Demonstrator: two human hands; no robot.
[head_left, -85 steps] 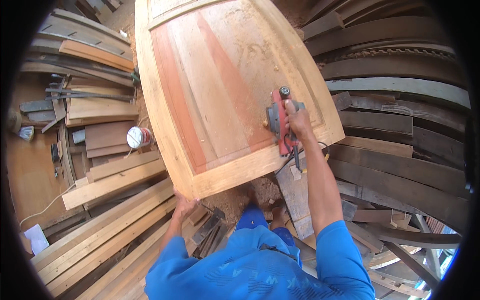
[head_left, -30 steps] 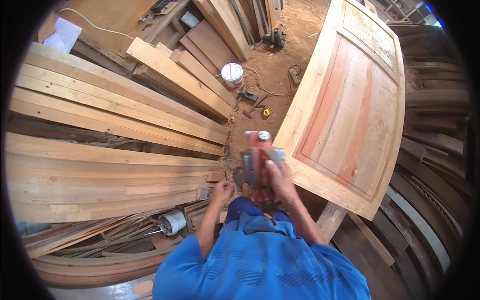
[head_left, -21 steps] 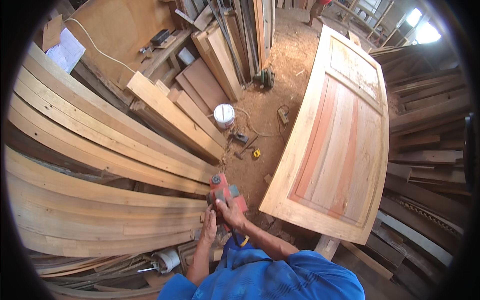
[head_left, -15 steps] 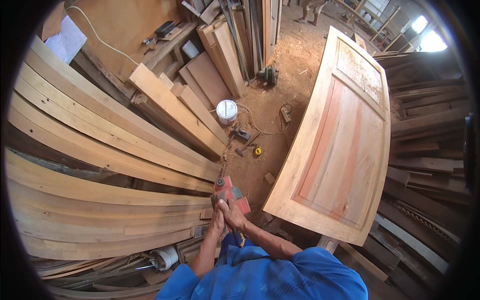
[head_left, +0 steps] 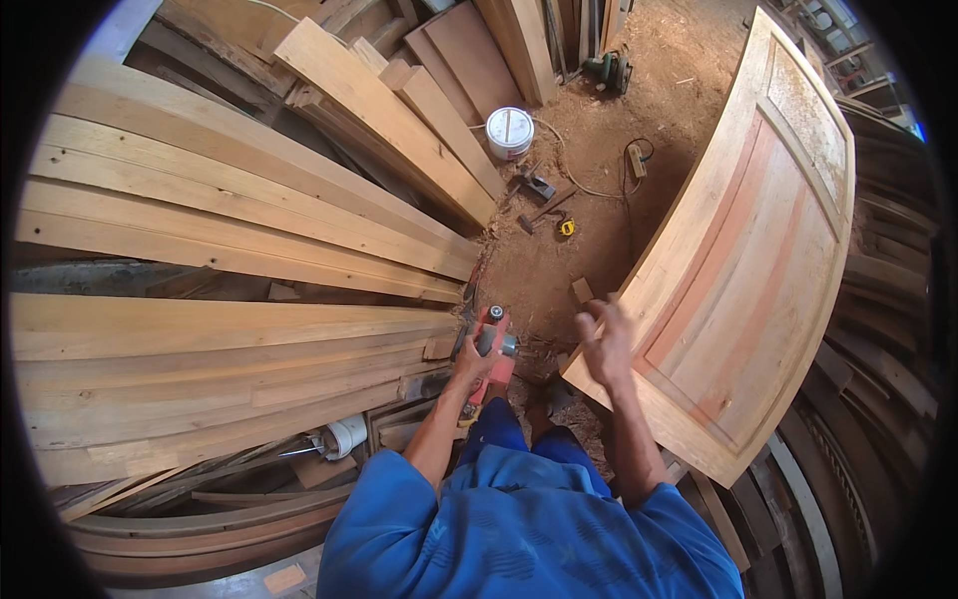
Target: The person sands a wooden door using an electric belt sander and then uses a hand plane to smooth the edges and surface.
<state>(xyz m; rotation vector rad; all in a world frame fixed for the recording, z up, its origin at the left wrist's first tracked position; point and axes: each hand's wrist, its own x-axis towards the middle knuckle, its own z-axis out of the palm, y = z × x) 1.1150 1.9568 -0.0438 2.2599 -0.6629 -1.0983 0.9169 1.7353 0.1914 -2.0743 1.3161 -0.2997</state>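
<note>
My left hand (head_left: 473, 361) is closed around the grip of a red electric planer (head_left: 502, 365), which has a black knob at its front end. The tool hangs low in front of my legs, close to the ends of the stacked boards. My right hand (head_left: 609, 344) is raised off the planer with nothing in it; its fingers are apart, loosely bent and slightly blurred. It is nearest the left edge of a panelled wooden door (head_left: 743, 290). Reddish and pale wood strips make up the door's large panel, and shavings lie on its far panel.
Long boards (head_left: 239, 324) fill the left side. Beyond the planer, a white bucket (head_left: 510, 134), a hammer (head_left: 546, 212), a yellow tape measure (head_left: 567, 228) and a corded socket block (head_left: 637, 160) lie on the shaving-strewn floor. A green power tool (head_left: 609, 72) stands farther off.
My right hand has let go of the planer and moved right, toward the door. My left hand keeps hold of the planer. The whole view has shifted.
</note>
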